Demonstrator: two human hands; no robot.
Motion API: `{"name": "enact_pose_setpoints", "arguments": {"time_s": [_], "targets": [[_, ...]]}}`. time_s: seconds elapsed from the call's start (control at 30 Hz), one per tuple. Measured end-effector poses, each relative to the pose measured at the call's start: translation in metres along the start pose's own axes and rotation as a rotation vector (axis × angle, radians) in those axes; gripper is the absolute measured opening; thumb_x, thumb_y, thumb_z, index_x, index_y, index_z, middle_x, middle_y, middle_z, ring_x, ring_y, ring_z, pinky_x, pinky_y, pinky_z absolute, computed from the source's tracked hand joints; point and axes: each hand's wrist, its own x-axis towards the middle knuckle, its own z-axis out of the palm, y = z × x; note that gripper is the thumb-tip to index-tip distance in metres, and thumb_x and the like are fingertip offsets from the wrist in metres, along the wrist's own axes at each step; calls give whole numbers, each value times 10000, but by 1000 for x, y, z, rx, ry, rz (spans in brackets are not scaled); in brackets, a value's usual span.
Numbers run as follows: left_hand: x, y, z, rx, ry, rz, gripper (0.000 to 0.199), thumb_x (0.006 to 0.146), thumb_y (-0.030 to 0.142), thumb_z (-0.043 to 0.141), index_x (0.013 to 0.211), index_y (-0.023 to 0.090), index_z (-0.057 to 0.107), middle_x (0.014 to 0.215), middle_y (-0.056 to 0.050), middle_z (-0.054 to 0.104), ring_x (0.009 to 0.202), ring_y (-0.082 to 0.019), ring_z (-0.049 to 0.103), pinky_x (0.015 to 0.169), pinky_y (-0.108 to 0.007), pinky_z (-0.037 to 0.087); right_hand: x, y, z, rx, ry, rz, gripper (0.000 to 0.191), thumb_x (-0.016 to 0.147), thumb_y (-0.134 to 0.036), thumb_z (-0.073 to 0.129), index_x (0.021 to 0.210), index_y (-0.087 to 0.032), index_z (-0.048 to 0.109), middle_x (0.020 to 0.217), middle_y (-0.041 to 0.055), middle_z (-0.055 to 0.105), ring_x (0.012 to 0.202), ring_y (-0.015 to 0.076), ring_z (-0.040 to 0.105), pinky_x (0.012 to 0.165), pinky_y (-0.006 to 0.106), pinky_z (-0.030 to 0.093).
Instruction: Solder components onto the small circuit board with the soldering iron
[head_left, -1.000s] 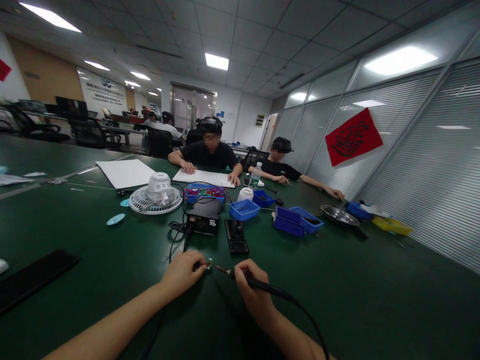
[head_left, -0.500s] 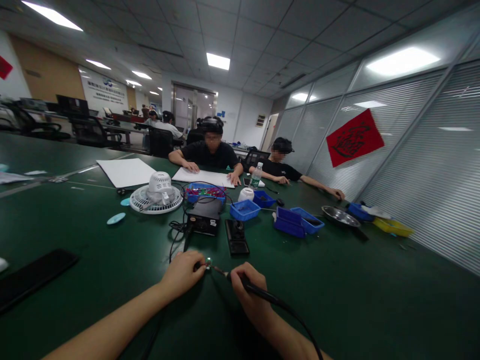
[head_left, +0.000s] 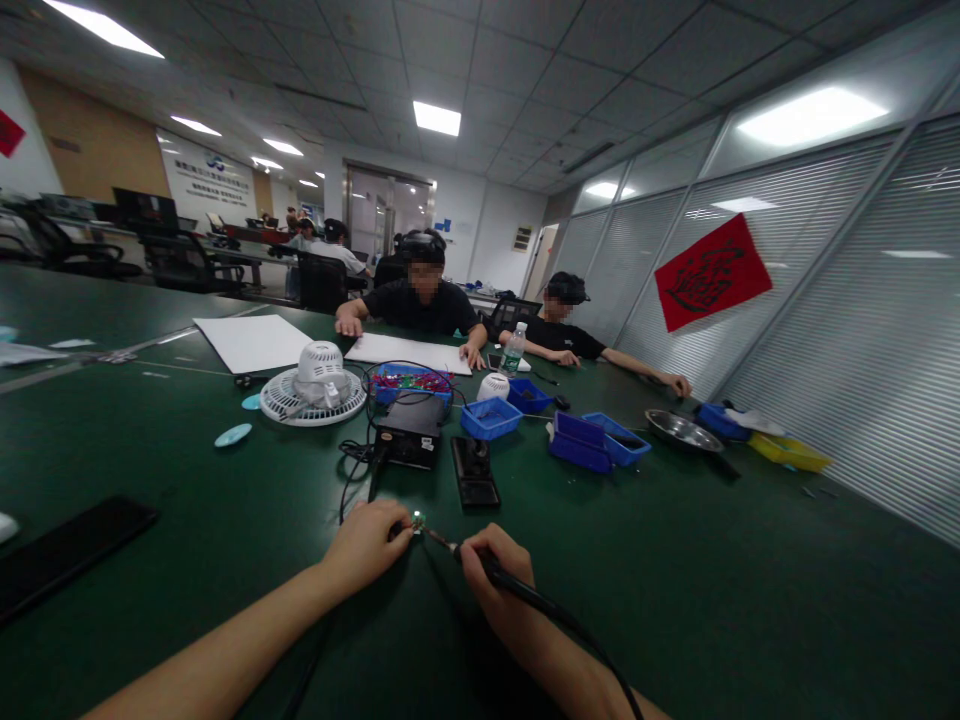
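My left hand [head_left: 369, 541] pinches a small green circuit board [head_left: 418, 521] at its edge, just above the green table. In my right hand [head_left: 501, 575] is a soldering iron [head_left: 450, 546], held like a pen with its tip pointing left at the board. Whether tip and board touch is too small to tell. The iron's black cable runs down past my right forearm. Beyond my hands sit a black soldering station [head_left: 407, 432] and a black iron stand [head_left: 475, 472].
A white fan part [head_left: 313, 385] lies behind at the left, a dark flat slab [head_left: 71, 550] nearer. Blue trays [head_left: 491, 418], a bottle [head_left: 513, 350], a metal pan [head_left: 682, 432] and a yellow tray [head_left: 789, 452] stand farther right. Two people sit across the table.
My hands have hardly moved; the iron's tip is slightly higher beside the board. Across the table, one person's hand has shifted left off the white sheet.
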Motion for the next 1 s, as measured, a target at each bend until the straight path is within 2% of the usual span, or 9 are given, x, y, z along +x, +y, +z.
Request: {"name": "enact_pose_setpoints", "arguments": {"time_s": [0.23, 0.77, 1.0], "targets": [[2, -1, 3, 11, 3, -10, 149, 822, 328, 537, 798, 223, 640, 889, 7, 700, 872, -177, 611, 760, -280, 336, -2, -3, 1, -5, 30, -21, 225, 854, -252, 549, 638, -192, 566, 617, -10, 555, 569, 130, 530, 541, 239, 410], [1, 2, -2, 19, -1, -17, 233, 876, 318, 468, 824, 237, 680, 903, -6, 661, 871, -157, 600, 757, -269, 354, -3, -5, 2, -25, 16, -11, 217, 854, -253, 546, 646, -193, 560, 621, -7, 548, 580, 137, 531, 548, 241, 408], [2, 1, 0, 27, -13, -43, 260, 885, 304, 431, 817, 220, 667, 942, -18, 691, 933, -177, 599, 792, -296, 359, -4, -4, 3, -17, 11, -6, 220, 852, -253, 547, 641, -193, 571, 623, -6, 565, 582, 136, 543, 549, 237, 420]]}}
